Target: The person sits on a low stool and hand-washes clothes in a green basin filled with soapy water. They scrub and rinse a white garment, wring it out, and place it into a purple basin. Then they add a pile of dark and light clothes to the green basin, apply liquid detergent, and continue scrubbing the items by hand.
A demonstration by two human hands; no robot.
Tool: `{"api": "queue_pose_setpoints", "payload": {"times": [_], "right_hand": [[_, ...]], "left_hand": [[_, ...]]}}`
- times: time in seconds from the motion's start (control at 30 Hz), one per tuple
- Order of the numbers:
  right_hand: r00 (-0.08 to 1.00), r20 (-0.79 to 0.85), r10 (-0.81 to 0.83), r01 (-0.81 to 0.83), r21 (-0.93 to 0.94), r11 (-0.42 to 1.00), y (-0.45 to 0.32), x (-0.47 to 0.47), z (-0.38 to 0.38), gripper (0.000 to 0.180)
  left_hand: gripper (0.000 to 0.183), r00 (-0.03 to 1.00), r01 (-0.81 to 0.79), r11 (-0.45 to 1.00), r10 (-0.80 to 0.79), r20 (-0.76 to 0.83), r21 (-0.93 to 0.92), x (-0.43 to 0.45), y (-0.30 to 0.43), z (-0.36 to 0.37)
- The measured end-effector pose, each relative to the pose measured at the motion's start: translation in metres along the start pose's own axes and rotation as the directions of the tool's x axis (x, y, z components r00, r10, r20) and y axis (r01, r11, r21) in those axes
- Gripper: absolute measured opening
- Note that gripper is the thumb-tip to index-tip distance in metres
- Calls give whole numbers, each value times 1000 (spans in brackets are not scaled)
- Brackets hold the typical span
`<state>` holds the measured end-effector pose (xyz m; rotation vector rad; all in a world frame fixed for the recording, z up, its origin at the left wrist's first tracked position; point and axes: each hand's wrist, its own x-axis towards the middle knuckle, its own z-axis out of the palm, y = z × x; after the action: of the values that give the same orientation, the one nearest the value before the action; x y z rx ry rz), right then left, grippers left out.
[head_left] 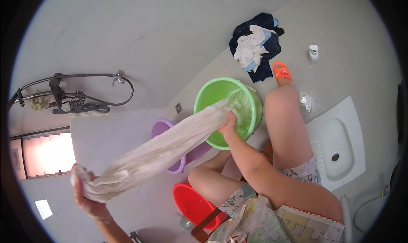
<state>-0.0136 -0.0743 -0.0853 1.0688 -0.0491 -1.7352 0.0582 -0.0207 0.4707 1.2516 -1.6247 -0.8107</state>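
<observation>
A long wet white cloth is stretched slantwise between my two hands. My left hand, raised at the lower left and wet, grips its bunched far end. Over the light green bucket, my right hand is closed around the cloth's other part. Beyond that hand, the cloth trails down into the bucket, where more pale wet fabric lies, looking sudsy. The bucket stands on the floor in front of my bent knees.
Purple containers stand beside the bucket, a red basin near my left leg. Dark and white clothes lie piled by the wall. A white pump bottle, a squat toilet and a shower hose are also in view.
</observation>
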Motion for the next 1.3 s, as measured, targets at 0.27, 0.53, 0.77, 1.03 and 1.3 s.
{"api": "queue_pose_setpoints", "payload": {"times": [0.27, 0.53, 0.77, 1.03, 1.3], "right_hand": [[961, -267, 67, -179, -419, 890, -7, -16, 23, 61], [766, 631, 120, 560, -565, -605, 37, -171, 108, 102], [432, 826, 361, 860, -258, -439, 67, -176, 154, 92], [534, 767, 356, 773, -273, -573, 32, -140, 93, 84], [658, 624, 420, 727, -383, -569, 39, -116, 123, 48]], "left_hand": [[41, 973, -225, 963, 214, 88, 146, 67, 13, -58], [44, 990, 46, 998, -41, 136, -36, 78, -85, 45], [51, 956, 99, 995, -89, 278, -25, 48, -63, 74], [48, 956, -3, 992, 39, 290, -124, 43, 7, 54], [48, 962, -129, 979, 162, 219, -157, 16, 20, 56]]}}
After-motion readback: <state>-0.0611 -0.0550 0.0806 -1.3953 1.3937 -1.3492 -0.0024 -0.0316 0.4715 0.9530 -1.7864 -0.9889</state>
